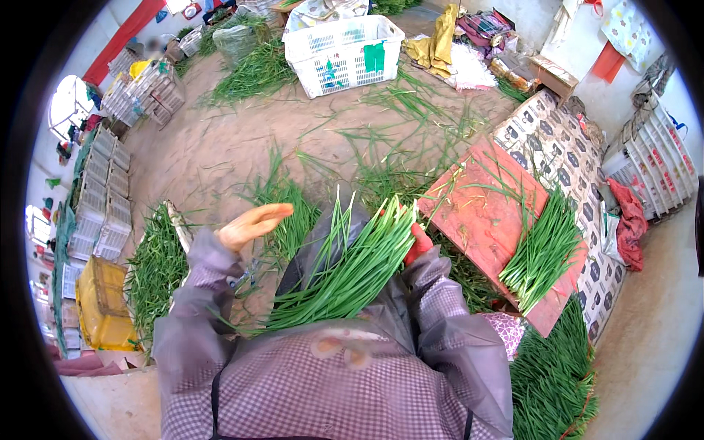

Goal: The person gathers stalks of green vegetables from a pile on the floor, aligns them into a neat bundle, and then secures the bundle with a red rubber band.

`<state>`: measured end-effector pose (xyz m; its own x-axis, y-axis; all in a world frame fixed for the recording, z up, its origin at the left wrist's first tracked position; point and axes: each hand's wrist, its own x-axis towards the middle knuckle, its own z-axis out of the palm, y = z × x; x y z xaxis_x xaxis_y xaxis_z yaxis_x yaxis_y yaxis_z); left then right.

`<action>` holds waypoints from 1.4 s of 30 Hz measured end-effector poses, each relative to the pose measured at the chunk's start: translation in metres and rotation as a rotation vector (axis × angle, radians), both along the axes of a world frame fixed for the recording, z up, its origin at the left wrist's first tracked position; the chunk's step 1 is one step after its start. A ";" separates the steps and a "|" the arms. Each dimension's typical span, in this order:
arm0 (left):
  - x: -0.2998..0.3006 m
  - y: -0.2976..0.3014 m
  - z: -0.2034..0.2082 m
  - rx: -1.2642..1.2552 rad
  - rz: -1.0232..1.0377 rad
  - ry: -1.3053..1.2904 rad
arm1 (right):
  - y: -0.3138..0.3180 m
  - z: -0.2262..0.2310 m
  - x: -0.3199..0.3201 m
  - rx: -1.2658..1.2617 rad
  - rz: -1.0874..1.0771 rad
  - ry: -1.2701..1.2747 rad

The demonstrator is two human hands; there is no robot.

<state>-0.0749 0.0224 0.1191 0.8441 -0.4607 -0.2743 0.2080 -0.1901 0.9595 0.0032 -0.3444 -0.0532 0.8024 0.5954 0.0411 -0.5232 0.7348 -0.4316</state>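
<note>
A bunch of garlic chives [359, 268] lies across my lap over a dark grey sheet [345, 233], pale stem ends up to the right and green tips at the lower left. My right hand [419, 244] grips it near the pale ends; part of that hand is behind the stems. Raised to the left of the bunch, my left hand [254, 226] has its fingers stretched out and holds nothing. Another bundle of chives [543, 249] rests on the red board [477, 198] to my right.
A white plastic crate [345, 55] stands ahead on the floor, with loose chives strewn before it. Heaps of greens [158, 268] lie to my left and a large pile [554, 374] at the lower right. Stacked crates [95, 191] and a yellow tub [105, 304] line the left side.
</note>
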 end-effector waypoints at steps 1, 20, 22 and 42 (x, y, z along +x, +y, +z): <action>0.013 -0.016 -0.003 0.176 0.001 -0.167 | 0.001 0.006 0.004 -0.013 0.029 -0.043; 0.022 -0.180 -0.013 -0.666 -0.242 0.534 | 0.006 0.151 -0.005 -0.160 -0.046 -0.164; 0.017 -0.187 -0.020 -0.749 -0.268 0.601 | 0.009 0.158 0.010 -0.005 0.064 0.101; 0.020 -0.163 -0.052 -1.006 -0.282 0.690 | -0.122 0.071 0.024 -2.002 0.540 -1.213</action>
